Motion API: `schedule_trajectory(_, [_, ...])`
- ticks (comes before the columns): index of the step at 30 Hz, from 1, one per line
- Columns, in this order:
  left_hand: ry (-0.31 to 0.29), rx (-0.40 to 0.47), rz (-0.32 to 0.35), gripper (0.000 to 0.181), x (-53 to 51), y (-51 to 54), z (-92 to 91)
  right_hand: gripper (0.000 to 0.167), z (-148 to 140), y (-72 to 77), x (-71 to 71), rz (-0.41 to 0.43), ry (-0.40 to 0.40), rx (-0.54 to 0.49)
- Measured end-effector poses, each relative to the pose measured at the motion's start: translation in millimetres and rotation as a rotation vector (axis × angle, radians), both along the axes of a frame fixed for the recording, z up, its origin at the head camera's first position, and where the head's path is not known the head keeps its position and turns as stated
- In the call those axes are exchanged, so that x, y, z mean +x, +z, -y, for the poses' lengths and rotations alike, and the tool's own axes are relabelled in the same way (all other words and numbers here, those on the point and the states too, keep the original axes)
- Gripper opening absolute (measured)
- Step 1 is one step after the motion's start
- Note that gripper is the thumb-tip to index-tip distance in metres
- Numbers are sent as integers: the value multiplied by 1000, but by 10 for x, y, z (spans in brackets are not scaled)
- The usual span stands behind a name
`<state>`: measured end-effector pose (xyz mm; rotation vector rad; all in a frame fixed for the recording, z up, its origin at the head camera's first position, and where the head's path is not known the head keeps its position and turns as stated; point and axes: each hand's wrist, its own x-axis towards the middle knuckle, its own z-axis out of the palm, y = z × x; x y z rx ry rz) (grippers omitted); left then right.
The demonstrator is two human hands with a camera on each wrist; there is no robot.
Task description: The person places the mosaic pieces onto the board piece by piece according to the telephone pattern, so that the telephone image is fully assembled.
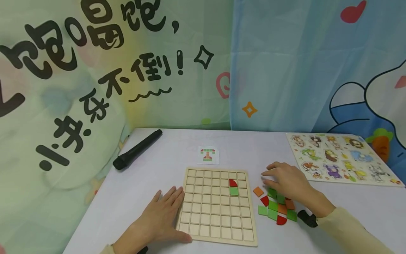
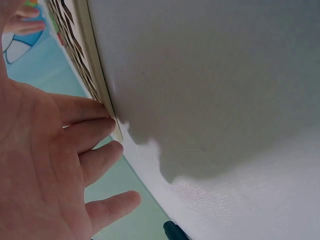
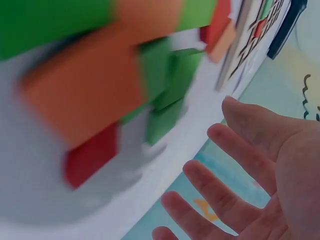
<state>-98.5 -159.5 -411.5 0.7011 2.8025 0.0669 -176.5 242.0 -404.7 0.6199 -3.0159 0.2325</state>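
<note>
Beneath the relaxed, empty right hand [image 1: 288, 181], scattering of tiles [image 1: 273, 206] by brushing is being risked; board [image 1: 215, 211] is being touched by outspread left hand [image 1: 162, 216].

The board [image 1: 210, 209] was of pale wood colour, and darker lines made a pattern of small squares over it. On these squares I saw one red piece [image 1: 233, 183] and one green piece [image 1: 233, 191]. The loose pieces [image 1: 273, 205] were green, orange and red, each of one plain colour. A white card [image 1: 207, 155] carried a small figure in these same three colours. The table [image 1: 177, 148] was white, the stick [image 1: 137, 149] black, the sheet [image 1: 344, 158] cream with many-coloured animals. The blue cloth [image 1: 279, 70] showed a red heart and an orange star.
</note>
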Motion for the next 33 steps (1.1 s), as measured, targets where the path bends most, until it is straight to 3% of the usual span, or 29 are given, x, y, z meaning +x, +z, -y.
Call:
schedule_trajectory(11, [16,6,11,132,9,16,1,25,-268,-94,44,91,-30,19])
schedule_trajectory(25, [8,17,6,132,1,7,0,34,-296,-114,71,90,-20,41])
schedule_trajectory(33, [12,19,10,133,4,12,-3,30,-279,-138,71,64,-16,44])
